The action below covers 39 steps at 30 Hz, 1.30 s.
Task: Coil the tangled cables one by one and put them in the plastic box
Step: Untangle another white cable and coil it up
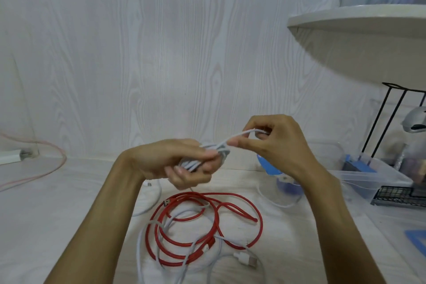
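Note:
My left hand [177, 161] grips a bundle of coiled white cable [214, 153] above the table. My right hand [269, 143] pinches the cable's free strand [239, 135] and holds it up just to the right of the bundle. Below the hands a red cable [207, 221] lies in loose loops on the white table, tangled with other white cables [147, 244]; a white USB plug [245, 259] lies at the pile's near right. A clear plastic box [368, 177] with blue clips stands at the right, partly behind my right forearm.
A clear round container with a blue lid [281, 182] stands behind my right wrist. A black wire rack [396, 193] and a white shelf [359, 37] are at the right. A pink cable [46, 168] and a white charger [11, 157] lie far left. A blue lid corner [417, 240] shows at the right edge.

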Each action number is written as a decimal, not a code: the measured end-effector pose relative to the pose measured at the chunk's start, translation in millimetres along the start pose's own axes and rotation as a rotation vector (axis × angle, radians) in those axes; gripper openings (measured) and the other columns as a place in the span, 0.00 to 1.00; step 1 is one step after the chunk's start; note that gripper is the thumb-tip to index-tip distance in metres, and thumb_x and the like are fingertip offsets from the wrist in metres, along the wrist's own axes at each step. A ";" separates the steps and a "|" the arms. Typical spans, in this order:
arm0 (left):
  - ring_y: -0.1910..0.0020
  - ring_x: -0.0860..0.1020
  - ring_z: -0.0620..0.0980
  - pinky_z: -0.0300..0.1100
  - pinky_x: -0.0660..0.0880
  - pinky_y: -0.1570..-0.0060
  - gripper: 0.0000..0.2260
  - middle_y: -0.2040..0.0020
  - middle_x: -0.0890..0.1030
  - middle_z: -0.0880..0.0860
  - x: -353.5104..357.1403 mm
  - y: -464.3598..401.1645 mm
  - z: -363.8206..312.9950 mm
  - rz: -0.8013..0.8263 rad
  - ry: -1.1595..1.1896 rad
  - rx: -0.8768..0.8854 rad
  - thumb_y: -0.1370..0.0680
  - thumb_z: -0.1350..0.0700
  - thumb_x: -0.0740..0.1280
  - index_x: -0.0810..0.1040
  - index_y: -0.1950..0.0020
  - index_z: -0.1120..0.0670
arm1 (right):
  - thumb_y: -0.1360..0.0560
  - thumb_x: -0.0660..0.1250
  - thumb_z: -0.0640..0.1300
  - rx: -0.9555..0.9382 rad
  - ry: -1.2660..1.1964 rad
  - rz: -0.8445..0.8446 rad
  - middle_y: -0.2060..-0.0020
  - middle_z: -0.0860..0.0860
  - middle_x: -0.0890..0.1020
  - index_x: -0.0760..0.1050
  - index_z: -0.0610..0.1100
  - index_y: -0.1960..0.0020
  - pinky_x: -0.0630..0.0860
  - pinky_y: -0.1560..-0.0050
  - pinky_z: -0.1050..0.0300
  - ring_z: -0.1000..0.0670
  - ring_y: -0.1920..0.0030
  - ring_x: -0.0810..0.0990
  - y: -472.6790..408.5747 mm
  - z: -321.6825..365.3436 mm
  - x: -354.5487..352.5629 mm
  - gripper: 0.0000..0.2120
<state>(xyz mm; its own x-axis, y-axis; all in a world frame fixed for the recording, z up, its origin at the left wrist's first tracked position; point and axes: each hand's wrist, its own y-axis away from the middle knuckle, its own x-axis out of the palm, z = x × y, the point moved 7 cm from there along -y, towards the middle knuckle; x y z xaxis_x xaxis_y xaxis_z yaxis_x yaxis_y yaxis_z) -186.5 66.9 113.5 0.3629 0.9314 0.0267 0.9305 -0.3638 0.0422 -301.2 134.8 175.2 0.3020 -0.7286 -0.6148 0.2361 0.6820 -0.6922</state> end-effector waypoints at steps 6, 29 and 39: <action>0.80 0.50 0.42 0.37 0.54 0.77 0.10 0.74 0.61 0.49 5.8 -16.2 -36.7 0.120 0.604 0.460 0.19 0.57 0.58 0.71 0.58 0.59 | 0.23 0.40 0.66 -0.019 0.078 -0.074 0.73 0.50 0.70 0.67 0.43 0.57 0.63 0.70 0.58 0.50 0.73 0.68 -1.5 0.0 23.1 0.29; 0.64 0.83 0.45 0.30 0.75 0.65 0.11 0.57 0.84 0.51 -68.9 16.0 -14.8 -1.057 -0.644 0.130 0.16 0.53 0.53 0.73 0.50 0.55 | 0.20 0.59 0.46 0.048 -0.139 0.606 0.75 0.57 0.72 0.81 0.46 0.45 0.66 0.70 0.72 0.62 0.76 0.71 15.2 24.5 70.4 0.12; 0.83 0.61 0.43 0.32 0.60 0.82 0.25 0.79 0.68 0.48 -55.0 1.8 33.3 -0.534 -0.459 -0.424 0.22 0.36 0.50 0.73 0.55 0.56 | 0.32 0.72 0.56 0.187 -0.237 0.571 0.77 0.55 0.73 0.84 0.50 0.57 0.66 0.69 0.69 0.59 0.76 0.68 17.8 -16.6 27.6 0.10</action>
<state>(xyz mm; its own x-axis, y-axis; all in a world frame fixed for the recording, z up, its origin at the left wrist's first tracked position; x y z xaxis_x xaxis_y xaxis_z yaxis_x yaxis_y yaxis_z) -203.2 15.4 78.8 -0.0539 0.8579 -0.5109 0.9192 0.2425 0.3103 -304.0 125.7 139.6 0.6186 -0.2284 -0.7518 0.1281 0.9733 -0.1903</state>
